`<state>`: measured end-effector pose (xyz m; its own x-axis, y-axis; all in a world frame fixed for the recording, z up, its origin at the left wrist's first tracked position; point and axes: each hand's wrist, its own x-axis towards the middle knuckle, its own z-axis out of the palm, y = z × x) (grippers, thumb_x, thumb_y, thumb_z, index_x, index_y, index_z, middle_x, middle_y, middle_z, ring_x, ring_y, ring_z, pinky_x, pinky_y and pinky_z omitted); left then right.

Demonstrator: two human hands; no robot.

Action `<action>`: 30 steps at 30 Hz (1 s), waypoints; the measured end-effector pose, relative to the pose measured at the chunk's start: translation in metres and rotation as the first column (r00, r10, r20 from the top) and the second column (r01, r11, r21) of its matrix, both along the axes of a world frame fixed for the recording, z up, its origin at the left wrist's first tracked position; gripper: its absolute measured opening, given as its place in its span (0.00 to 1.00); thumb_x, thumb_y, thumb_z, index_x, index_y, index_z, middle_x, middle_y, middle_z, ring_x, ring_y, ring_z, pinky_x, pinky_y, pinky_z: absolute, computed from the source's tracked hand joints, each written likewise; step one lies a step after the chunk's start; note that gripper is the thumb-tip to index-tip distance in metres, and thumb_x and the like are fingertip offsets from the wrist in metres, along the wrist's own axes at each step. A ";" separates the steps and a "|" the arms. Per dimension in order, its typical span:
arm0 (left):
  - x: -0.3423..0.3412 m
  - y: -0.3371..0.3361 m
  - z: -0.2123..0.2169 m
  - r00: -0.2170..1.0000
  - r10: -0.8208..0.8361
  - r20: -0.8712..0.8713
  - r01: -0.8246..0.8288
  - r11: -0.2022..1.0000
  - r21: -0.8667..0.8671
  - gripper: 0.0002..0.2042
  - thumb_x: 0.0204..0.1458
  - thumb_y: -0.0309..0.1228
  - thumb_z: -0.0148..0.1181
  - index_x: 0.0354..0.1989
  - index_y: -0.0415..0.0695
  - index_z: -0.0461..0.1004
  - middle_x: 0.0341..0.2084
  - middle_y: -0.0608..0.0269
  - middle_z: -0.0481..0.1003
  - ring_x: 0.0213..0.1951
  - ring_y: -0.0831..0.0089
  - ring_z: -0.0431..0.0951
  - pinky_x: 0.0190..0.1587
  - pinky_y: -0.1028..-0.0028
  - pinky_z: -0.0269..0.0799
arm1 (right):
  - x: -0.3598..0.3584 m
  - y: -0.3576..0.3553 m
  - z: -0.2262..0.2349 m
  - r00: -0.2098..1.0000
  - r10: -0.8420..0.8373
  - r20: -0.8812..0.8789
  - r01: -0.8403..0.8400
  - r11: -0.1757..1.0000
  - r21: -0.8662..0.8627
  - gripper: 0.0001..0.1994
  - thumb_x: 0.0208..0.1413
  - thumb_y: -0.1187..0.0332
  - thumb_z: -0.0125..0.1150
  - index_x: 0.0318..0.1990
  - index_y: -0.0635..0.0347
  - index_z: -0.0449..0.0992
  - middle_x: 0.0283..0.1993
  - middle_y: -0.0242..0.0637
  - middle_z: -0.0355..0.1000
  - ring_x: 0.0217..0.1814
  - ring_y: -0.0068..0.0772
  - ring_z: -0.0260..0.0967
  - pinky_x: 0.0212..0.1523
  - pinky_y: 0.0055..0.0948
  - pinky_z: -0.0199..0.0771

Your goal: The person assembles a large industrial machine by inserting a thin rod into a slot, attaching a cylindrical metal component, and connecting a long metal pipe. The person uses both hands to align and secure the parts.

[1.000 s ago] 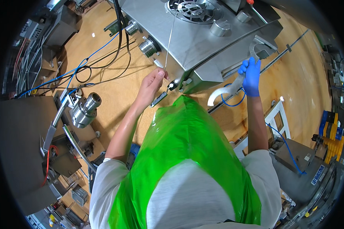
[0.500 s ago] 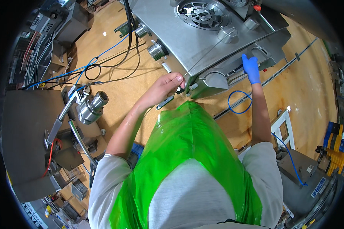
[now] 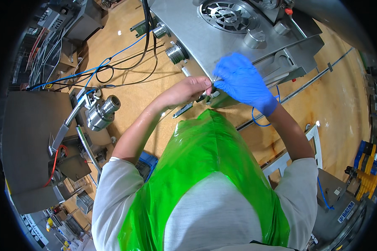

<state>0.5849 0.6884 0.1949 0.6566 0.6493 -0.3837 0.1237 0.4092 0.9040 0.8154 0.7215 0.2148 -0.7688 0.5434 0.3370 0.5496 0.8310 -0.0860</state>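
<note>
At the near corner of a stainless-steel machine (image 3: 201, 42), my bare left hand (image 3: 187, 91) is closed in a pinch. Between its fingertips is the end of a thin metal rod, most of which is hidden now. My right hand (image 3: 244, 83), in a blue glove, reaches in over that same corner, its fingertips right beside my left ones. Motion smears the gloved fingers, so whether they grip the rod cannot be made out. Behind the glove, a round steel knob (image 3: 254, 38) and a slotted round plate (image 3: 228, 16) sit on the machine's top.
Threaded steel fittings (image 3: 176, 52) stick out of the machine's left side. Black and blue cables (image 3: 109, 62) hang and trail over the tan floor. At left stands a steel unit with a threaded nozzle (image 3: 102, 112). A white frame (image 3: 315, 144) and a blue hose lie at right.
My gloved right hand has left the machine's front right edge and come across left to my left hand. The rod, visible before across the machine's top, is now mostly covered.
</note>
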 end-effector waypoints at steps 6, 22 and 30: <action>0.008 -0.012 -0.029 0.999 0.001 -0.041 0.011 0.955 0.296 0.16 0.65 0.40 0.46 0.32 0.42 0.72 0.28 0.74 0.70 0.34 0.85 0.65 0.43 0.80 0.61 | 0.003 -0.009 -0.015 0.990 0.079 0.113 -0.022 0.899 -0.438 0.12 0.61 0.57 0.48 0.35 0.53 0.72 0.33 0.41 0.73 0.40 0.47 0.71 0.41 0.45 0.68; 0.016 -0.096 -0.056 0.848 -0.063 -0.527 0.298 0.879 0.373 0.21 0.60 0.51 0.47 0.27 0.45 0.70 0.19 0.53 0.67 0.24 0.57 0.70 0.30 0.62 0.64 | 0.013 -0.090 -0.049 0.942 0.200 0.268 0.166 0.415 -0.894 0.24 0.65 0.48 0.35 0.36 0.57 0.72 0.32 0.50 0.72 0.38 0.56 0.70 0.41 0.50 0.66; 0.017 -0.102 -0.083 0.847 -0.056 -0.529 0.268 0.904 0.333 0.23 0.59 0.53 0.47 0.26 0.46 0.71 0.19 0.52 0.70 0.26 0.53 0.72 0.31 0.59 0.65 | 0.017 -0.101 -0.102 0.984 0.122 0.128 0.089 0.284 -0.955 0.24 0.66 0.49 0.33 0.38 0.57 0.71 0.36 0.53 0.72 0.40 0.58 0.69 0.41 0.50 0.66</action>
